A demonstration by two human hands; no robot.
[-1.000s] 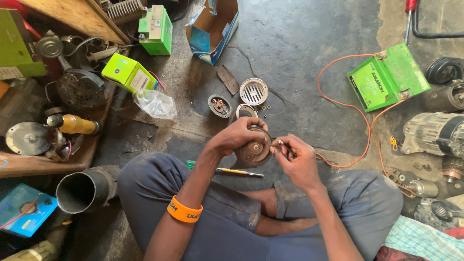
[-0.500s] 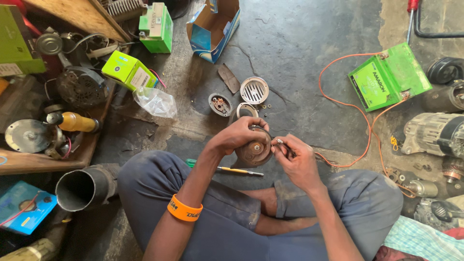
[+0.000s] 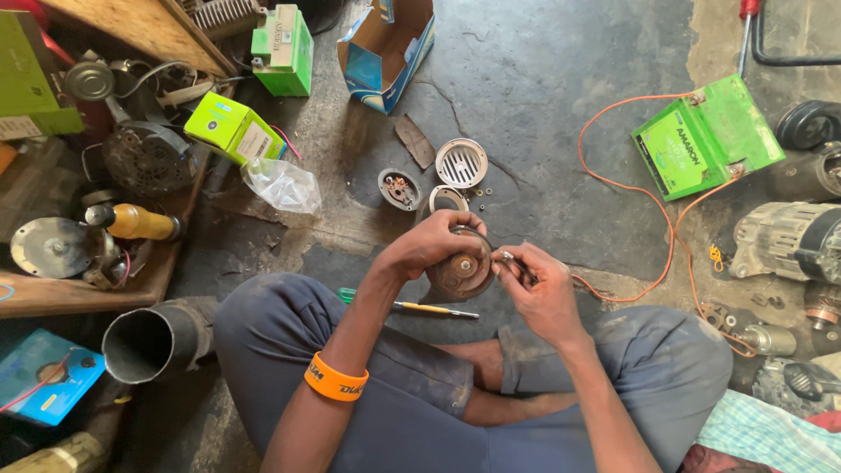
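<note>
I sit cross-legged on a concrete floor. My left hand (image 3: 431, 245) grips a round rusty metal disc part (image 3: 462, 273) from above, holding it over my lap. My right hand (image 3: 545, 289) pinches a small metal tool (image 3: 512, 261) whose tip touches the disc's right edge. An orange wristband is on my left forearm. A screwdriver with a yellow and green handle (image 3: 420, 307) lies on the floor under my hands.
On the floor ahead lie a white slotted round cover (image 3: 461, 162), a metal ring (image 3: 447, 200) and a small round part (image 3: 399, 188). A green battery (image 3: 706, 136) with orange wires sits right. Green boxes, an open blue box, a pipe (image 3: 156, 342) and motor parts surround me.
Both hands stay on the disc; the right hand's tool has shifted only slightly at the disc's edge.
</note>
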